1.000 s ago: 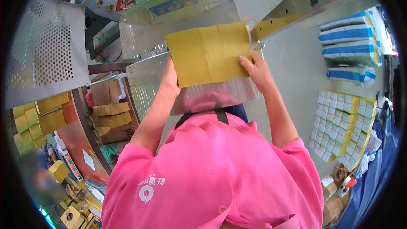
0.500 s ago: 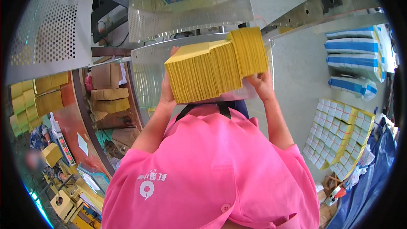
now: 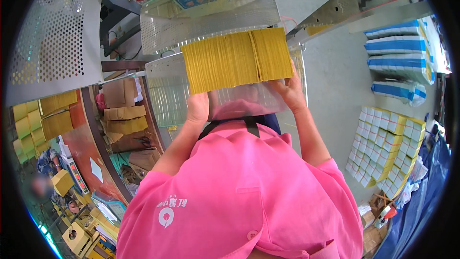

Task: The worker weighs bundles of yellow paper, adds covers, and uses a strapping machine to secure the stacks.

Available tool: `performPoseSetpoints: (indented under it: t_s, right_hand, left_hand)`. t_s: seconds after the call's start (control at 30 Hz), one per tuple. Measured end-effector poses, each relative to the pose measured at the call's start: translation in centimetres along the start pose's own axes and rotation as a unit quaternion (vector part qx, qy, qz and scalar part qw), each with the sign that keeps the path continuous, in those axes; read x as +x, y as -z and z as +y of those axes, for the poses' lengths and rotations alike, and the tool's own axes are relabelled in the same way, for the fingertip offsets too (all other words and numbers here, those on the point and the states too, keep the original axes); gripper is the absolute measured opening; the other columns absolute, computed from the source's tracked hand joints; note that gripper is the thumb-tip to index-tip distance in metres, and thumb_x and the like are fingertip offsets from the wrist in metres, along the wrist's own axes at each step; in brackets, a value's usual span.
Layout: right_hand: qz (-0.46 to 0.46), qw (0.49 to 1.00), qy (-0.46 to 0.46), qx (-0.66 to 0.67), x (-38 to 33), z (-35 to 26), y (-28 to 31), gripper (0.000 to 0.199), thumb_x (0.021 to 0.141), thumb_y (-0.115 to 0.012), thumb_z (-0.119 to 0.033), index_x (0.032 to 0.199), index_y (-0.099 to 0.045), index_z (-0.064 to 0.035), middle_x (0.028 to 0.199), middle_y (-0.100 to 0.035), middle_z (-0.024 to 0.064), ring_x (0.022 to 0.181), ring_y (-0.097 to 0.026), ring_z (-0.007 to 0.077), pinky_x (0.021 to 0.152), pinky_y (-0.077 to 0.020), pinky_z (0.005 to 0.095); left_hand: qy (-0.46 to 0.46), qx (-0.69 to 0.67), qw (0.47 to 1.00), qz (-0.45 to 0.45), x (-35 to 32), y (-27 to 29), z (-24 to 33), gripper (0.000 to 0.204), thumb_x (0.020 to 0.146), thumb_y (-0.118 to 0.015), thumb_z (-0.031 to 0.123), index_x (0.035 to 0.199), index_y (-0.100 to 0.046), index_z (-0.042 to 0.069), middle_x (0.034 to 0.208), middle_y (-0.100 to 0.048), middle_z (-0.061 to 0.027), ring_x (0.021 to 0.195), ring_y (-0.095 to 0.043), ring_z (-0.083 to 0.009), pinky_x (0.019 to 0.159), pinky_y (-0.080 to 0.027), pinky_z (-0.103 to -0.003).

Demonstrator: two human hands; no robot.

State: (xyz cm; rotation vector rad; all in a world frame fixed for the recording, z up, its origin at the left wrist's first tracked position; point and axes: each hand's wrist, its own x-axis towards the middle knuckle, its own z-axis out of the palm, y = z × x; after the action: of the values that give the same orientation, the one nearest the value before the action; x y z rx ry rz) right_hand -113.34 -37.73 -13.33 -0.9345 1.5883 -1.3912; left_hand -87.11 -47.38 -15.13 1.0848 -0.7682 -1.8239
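Both hands, left hand (image 3: 199, 108) and right hand (image 3: 287, 91), grip the yellow paper stack (image 3: 237, 60) from below, at 12 o'clock over the clear tray (image 3: 167, 91). Versus half a second ago, the stack sits flatter, edge-on, slightly higher.

A thick stack of yellow paper sheets (image 3: 237, 60), edges toward the camera, held level above the clear tray (image 3: 249, 100)

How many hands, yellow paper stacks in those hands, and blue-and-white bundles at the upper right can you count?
Hands: 2, left hand and right hand
Yellow stack held: 1
Blue-and-white bundles: 4
Total: 7
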Motion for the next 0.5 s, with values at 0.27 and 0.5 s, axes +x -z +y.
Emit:
performPoseSetpoints:
  t_s: [0.27, 0.5]
  right_hand:
    - [-0.002, 0.996, -0.042, 0.081, 1.3, -1.2, 0.8, 0.074, 0.081, -0.069, -0.003, 0.148, -0.037, -0.0050, 0.144, -0.047, 0.0072, 0.133, -0.043, 0.0186, 0.111, -0.0337, 0.0337]
    - [0.055, 0.983, -0.076, 0.157, 1.1, -1.2, 0.8, 0.067, 0.083, -0.069, 0.001, 0.144, -0.043, -0.0045, 0.136, -0.053, 0.0052, 0.129, -0.047, 0.0161, 0.109, -0.0365, 0.0329]
  left_hand:
    - [-0.114, 0.313, 0.940, -0.078, 1.5, 3.5, -2.1, 0.046, 0.104, -0.041, 0.030, 0.141, -0.045, 0.003, 0.140, -0.051, -0.0068, 0.131, -0.045, -0.0205, 0.112, -0.032, -0.036]
    - [-0.177, 0.401, 0.898, -0.033, 3.9, 3.4, -1.7, 0.033, 0.100, -0.051, 0.008, 0.132, -0.050, -0.001, 0.123, -0.061, -0.0187, 0.112, -0.059, -0.0294, 0.094, -0.047, -0.036]
